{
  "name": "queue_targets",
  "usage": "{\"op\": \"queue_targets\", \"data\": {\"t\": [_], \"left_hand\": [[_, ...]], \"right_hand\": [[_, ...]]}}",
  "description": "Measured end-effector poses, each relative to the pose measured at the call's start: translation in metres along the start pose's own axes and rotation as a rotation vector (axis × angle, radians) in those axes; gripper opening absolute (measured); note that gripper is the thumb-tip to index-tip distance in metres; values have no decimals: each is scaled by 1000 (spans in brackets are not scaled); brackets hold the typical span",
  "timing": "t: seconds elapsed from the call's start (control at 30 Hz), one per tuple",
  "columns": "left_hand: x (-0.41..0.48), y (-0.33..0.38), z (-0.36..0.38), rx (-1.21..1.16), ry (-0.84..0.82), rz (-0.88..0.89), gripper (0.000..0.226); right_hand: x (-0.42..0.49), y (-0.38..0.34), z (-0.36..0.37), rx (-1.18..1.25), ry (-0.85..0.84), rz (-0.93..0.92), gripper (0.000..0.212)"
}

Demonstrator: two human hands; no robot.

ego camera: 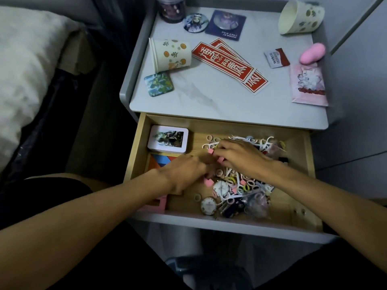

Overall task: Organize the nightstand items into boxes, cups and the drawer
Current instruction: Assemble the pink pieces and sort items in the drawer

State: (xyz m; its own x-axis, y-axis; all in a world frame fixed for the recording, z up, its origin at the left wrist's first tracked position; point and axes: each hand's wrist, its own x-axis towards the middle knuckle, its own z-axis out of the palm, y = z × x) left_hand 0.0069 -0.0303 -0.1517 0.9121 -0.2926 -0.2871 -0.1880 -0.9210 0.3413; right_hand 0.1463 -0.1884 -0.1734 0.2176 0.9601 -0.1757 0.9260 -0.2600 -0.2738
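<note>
Open drawer (136,147) in the lower middle of the frame, with both my hands inside it. My right hand (240,158) lies knuckles-up over the heap of floss picks, rings and watches (240,185), fingers bent down onto small pink pieces (219,159); my left hand (184,174), just left of it, has its fingers curled under, and whether either hand pinches a piece I cannot tell. A white tin (167,142) sits in the drawer's upper left corner; on the nightstand top (209,101) above, a flowered paper cup (170,55) lies on its side at left, a second paper cup (301,16) at upper right, red stickers (228,65) between
</note>
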Motion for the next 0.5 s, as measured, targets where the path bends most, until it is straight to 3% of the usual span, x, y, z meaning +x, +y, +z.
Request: {"op": "queue_targets", "data": {"t": [0.13,0.27,0.37,0.5], "left_hand": [[-3,-14,-9,-189,79,-113,29],[-8,-23,-14,-449,132,-310,17],[-13,-22,-19,-749,153,-374,9],[-15,-16,-26,-1108,206,-394,8]], "right_hand": [[-1,4,-5,215,58,133,22],[-7,-5,-28,636,115,273,13],[-17,-20,-51,927,100,276,15],[-35,-33,-74,1127,82,234,18]]}}
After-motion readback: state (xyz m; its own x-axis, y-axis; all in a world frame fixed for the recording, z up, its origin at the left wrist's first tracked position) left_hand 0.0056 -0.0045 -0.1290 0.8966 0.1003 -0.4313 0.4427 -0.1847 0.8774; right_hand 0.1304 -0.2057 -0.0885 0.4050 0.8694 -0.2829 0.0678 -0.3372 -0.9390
